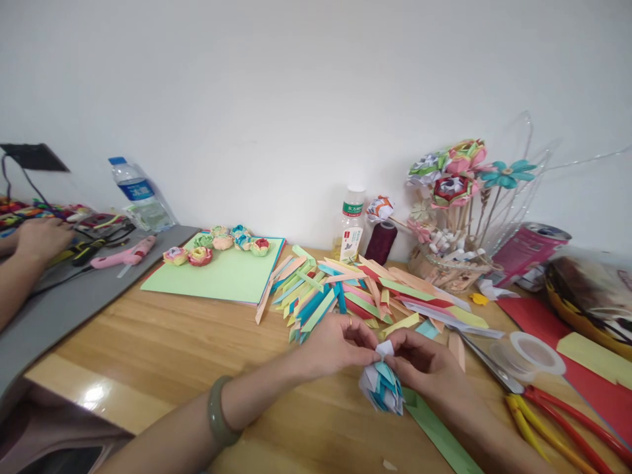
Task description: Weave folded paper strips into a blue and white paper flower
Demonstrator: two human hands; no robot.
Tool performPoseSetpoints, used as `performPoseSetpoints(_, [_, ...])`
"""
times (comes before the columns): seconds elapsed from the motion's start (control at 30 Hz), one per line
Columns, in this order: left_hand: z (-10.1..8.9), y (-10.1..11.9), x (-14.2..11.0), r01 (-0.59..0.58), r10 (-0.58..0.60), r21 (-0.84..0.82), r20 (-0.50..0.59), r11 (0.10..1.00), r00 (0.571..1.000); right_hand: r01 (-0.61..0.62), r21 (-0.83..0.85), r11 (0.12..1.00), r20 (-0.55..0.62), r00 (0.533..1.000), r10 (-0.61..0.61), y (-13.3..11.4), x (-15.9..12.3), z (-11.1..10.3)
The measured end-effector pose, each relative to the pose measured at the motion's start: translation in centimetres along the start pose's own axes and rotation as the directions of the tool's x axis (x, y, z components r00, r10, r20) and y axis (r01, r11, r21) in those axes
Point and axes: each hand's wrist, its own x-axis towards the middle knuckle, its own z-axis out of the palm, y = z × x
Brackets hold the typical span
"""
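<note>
Between my two hands, above the wooden table [306, 421], is a paper flower [382, 388] of folded white and blue strips. My left hand [340, 345] pinches its white top end from the left, thumb and index finger together. From the other side, my right hand [424, 362] grips the same white tip with its fingertips. Below the right wrist lies a green paper strip [439, 431]. Beyond my hands spreads a heap of folded coloured paper strips [320, 296]. Scissors [523, 395] with red and yellow handles lie right of my right hand.
Several small paper flowers [200, 255] sit on green paper [232, 283]. Behind the strips stand a bottle [351, 227], a thread spool [381, 242] and a basket of paper flowers [449, 266]. A tape roll [536, 352] is at right. Far left, another person's hand [44, 240] is near a pink glue gun [123, 255].
</note>
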Motion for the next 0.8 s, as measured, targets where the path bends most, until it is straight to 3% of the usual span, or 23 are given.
performPoseSetpoints(0.2, [-0.11,-0.37,0.18,-0.008,0.009,0.038,-0.024,0.999,1.000,0.026,-0.141,0.990,-0.012,1.000,-0.028,-0.63,0.03,-0.11])
performPoseSetpoints(0.33, [-0.11,-0.75,0.25,-0.031,0.034,0.072,-0.036,0.997,0.999,0.105,-0.297,0.949,-0.015,0.993,-0.115,-0.71,0.05,-0.20])
performPoseSetpoints(0.47, [-0.16,-0.90,0.28,-0.120,0.133,0.176,-0.064,0.977,0.989,0.199,-0.438,0.877,-0.015,0.974,-0.228,-0.91,-0.15,-0.23])
performPoseSetpoints(0.8, [-0.20,-0.64,0.07,-0.254,0.289,0.331,-0.059,0.909,0.956,0.361,-0.530,0.767,-0.003,0.904,-0.428,-0.23,-0.40,-0.17])
